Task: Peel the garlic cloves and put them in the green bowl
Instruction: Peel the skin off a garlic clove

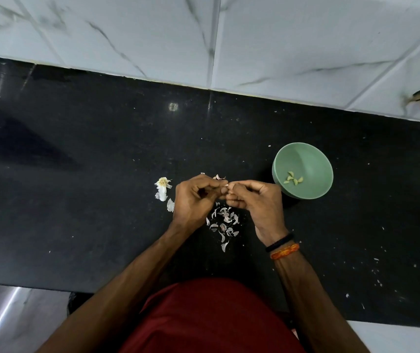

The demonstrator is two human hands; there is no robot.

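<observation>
You are partway through, by the look of it. Four or so peeled cloves (293, 180) already lie at the bottom of the green bowl (313, 159), which stands on the black countertop (89, 187) right of centre in the frame. Just below centre a heap of peeled skins (224, 222) lies under and between your hands, which fits several cloves being finished.

At frame centre, your left hand (194, 197) and right hand (257, 200) meet fingertip to fingertip, both with fingers curled, pinching a small garlic clove (226, 185) between them. Only a pale sliver of it shows, so how much skin is left on it cannot be told. It is held above the counter, near the bowl's left side but not over it.

Left of your left hand sits the remainder of the garlic bulb (162, 187) with a loose piece (170, 205) just below it; whether whole cloves are left in it is unclear. This clove probably needs stripping and dropping in the bowl, then whatever the bulb holds.
</observation>
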